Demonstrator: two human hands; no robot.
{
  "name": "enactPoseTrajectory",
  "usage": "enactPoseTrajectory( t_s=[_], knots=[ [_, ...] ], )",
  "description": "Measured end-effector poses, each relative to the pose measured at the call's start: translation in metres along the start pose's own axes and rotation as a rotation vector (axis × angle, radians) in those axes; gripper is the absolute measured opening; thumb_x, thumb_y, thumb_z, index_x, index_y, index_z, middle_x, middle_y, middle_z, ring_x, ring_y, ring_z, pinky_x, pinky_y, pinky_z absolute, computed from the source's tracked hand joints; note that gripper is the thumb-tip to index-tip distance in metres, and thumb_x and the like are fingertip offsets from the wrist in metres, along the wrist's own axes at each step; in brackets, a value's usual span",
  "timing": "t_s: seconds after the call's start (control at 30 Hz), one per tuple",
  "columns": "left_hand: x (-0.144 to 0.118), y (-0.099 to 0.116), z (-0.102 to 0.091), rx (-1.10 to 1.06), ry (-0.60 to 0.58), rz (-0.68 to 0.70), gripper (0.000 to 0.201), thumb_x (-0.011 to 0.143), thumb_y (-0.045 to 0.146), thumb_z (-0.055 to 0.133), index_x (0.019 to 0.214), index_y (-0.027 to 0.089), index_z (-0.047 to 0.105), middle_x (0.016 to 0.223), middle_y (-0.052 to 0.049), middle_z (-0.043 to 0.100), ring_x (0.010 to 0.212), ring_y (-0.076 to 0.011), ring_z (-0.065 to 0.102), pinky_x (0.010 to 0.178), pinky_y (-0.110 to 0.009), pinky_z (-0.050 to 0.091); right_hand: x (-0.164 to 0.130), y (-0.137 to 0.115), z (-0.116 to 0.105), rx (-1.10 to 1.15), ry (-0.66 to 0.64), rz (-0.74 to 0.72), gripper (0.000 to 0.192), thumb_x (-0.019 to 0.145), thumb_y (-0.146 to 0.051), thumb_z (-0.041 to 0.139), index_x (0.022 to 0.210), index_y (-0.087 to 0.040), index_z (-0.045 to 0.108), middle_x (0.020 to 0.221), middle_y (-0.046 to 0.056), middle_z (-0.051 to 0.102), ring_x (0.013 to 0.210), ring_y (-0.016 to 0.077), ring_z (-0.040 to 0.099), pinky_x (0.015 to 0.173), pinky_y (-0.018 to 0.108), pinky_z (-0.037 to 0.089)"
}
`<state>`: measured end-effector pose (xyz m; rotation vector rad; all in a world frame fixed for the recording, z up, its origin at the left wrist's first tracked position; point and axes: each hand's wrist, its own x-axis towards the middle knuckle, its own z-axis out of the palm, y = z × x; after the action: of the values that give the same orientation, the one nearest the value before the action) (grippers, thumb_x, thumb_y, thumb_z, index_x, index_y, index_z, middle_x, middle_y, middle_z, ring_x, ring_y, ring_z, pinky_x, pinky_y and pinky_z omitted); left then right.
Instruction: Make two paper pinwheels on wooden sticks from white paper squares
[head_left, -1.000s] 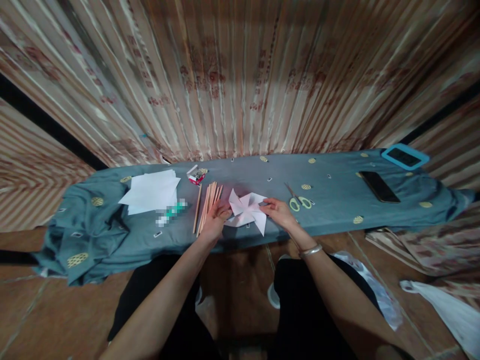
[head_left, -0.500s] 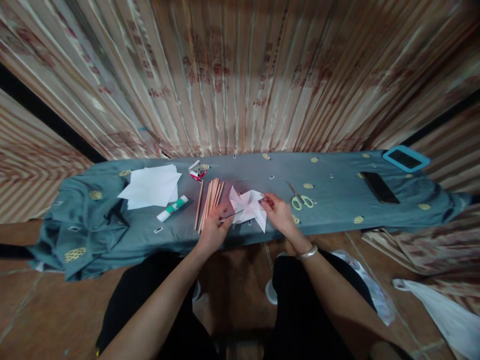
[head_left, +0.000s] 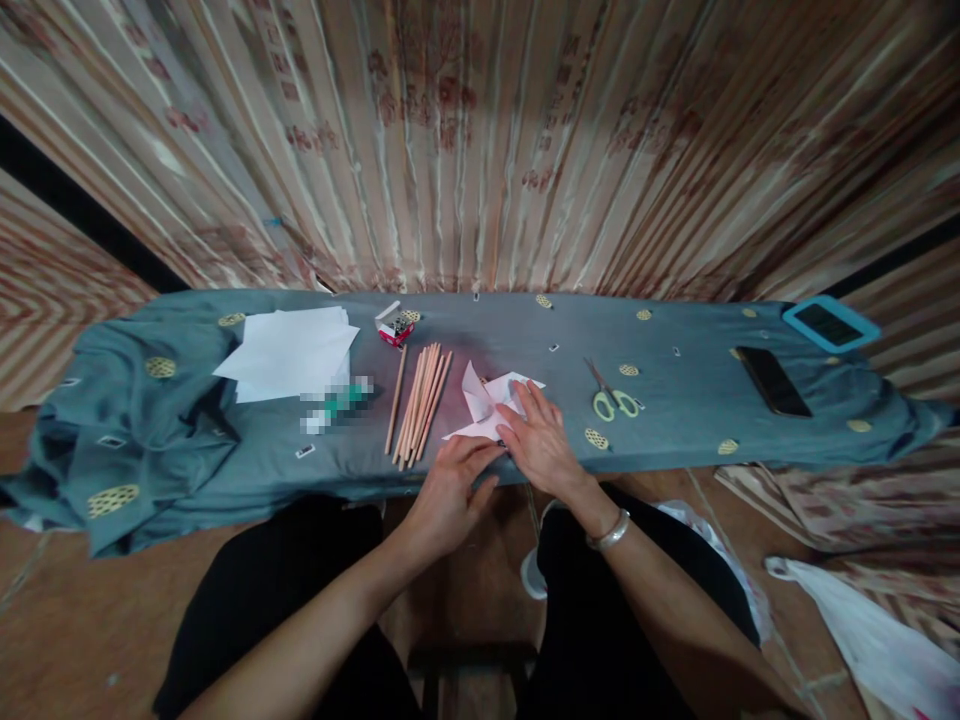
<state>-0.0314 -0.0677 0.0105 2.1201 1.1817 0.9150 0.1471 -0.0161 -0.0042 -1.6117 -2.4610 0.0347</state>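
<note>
The right hand lies spread and flat on the folded paper pinwheel, while the left hand, fingers loosely open, touches its near edge at 7 o'clock; the pinwheel sits near the front edge of the tabletop. Too hard a press could crease the vanes, and a slip toward 9 o'clock could scatter the sticks just beside it

We see a folded pinwheel of matt white paper on a soft teal cloth with woven yellow motifs. Beside it lie smooth bare-wood sticks, loose paper sheets and plastic-handled metal scissors. A glossy black phone gleams; a polished metal bangle circles one wrist.
</note>
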Motion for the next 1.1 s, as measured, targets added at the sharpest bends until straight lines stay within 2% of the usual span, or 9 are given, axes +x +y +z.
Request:
enactPoseTrajectory(
  t_s=[0.4,0.57,0.67,0.87,1.1],
  knots=[
    [-0.006,0.01,-0.003,-0.073,-0.067,-0.002,0.036,0.088,0.013,0.053,0.123,0.018,0.06,0.119,-0.011,0.063,0.112,-0.0246,0.055,0.098,-0.044,0.045,-0.002,-0.003,0.012,-0.03,0.056,-0.066,0.046,0.098,-0.041,0.039,0.126,-0.011,0.06,0.151,0.018,0.039,0.143,0.0366,0.023,0.106,0.054,0.031],
    [-0.004,0.011,0.001,-0.1,-0.081,-0.008,0.035,0.088,0.015,0.053,0.122,0.018,0.06,0.12,-0.011,0.063,0.112,-0.025,0.055,0.098,-0.045,0.045,0.006,-0.002,0.01,-0.001,0.049,-0.08,0.045,0.098,-0.042,0.037,0.115,-0.012,0.066,0.15,0.016,0.042,0.144,0.0347,0.022,0.107,0.051,0.03],
    [-0.002,0.012,0.003,-0.125,-0.072,-0.014,0.035,0.087,0.014,0.053,0.121,0.018,0.06,0.119,-0.011,0.063,0.11,-0.0246,0.056,0.098,-0.046,0.046,0.007,-0.001,0.009,0.014,0.039,-0.06,0.044,0.099,-0.041,0.036,0.111,-0.013,0.068,0.148,0.015,0.045,0.144,0.0343,0.022,0.108,0.051,0.029],
    [0.002,0.012,0.002,-0.18,-0.015,-0.028,0.034,0.085,0.012,0.055,0.117,0.019,0.064,0.115,-0.01,0.065,0.108,-0.0241,0.056,0.098,-0.044,0.047,0.006,-0.006,0.013,0.006,0.03,-0.08,0.041,0.099,-0.038,0.037,0.114,-0.011,0.065,0.149,0.018,0.043,0.146,0.0333,0.019,0.11,0.052,0.026],
    [0.007,0.0,0.017,-0.178,0.033,-0.052,0.036,0.082,0.009,0.057,0.115,0.021,0.065,0.115,-0.009,0.066,0.109,-0.0243,0.057,0.1,-0.045,0.046,0.015,-0.001,0.003,-0.01,-0.029,-0.087,0.039,0.099,-0.036,0.037,0.1,-0.016,0.072,0.145,0.016,0.048,0.145,0.0335,0.023,0.109,0.053,0.028]
  ],
)
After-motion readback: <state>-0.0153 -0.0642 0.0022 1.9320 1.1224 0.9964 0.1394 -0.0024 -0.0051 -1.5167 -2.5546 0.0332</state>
